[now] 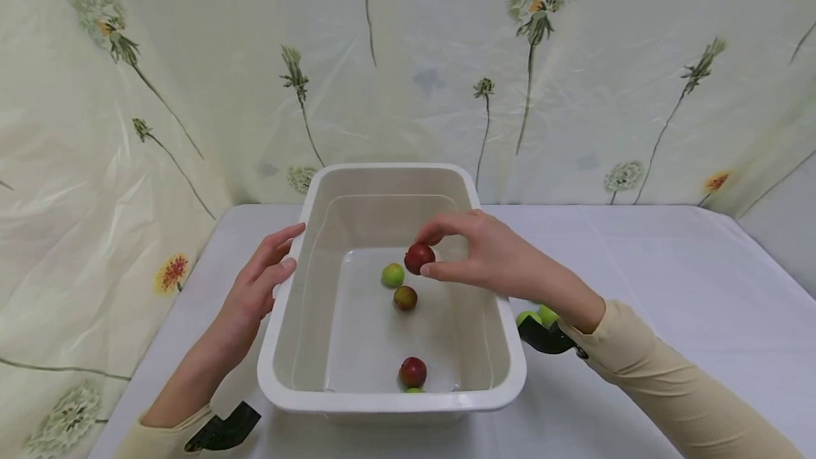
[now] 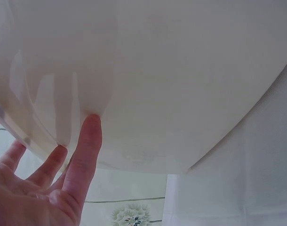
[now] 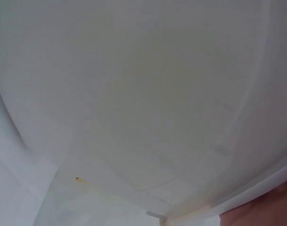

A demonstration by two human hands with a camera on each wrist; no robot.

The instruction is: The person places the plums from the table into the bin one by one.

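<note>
My right hand (image 1: 481, 250) reaches over the right rim of a white plastic basin (image 1: 392, 402) and pinches a dark red plum (image 1: 419, 258) between thumb and fingertips, above the basin floor. Below and left of it lie a green plum (image 1: 392, 275) and a brownish-red plum (image 1: 405, 297). Nearer the front wall is another red plum (image 1: 412, 372), with a green fruit (image 1: 415, 390) mostly hidden behind the rim. Along the basin's left side, my left hand (image 1: 258, 282) rests with fingers extended; in the left wrist view its fingertips (image 2: 91, 122) touch the outer wall.
Several green fruits (image 1: 537, 315) lie on the white-covered table (image 1: 637, 282) right of the basin, partly hidden by the right wrist's black strap (image 1: 546, 337). Behind the table hangs a flower-printed plastic curtain (image 1: 408, 91).
</note>
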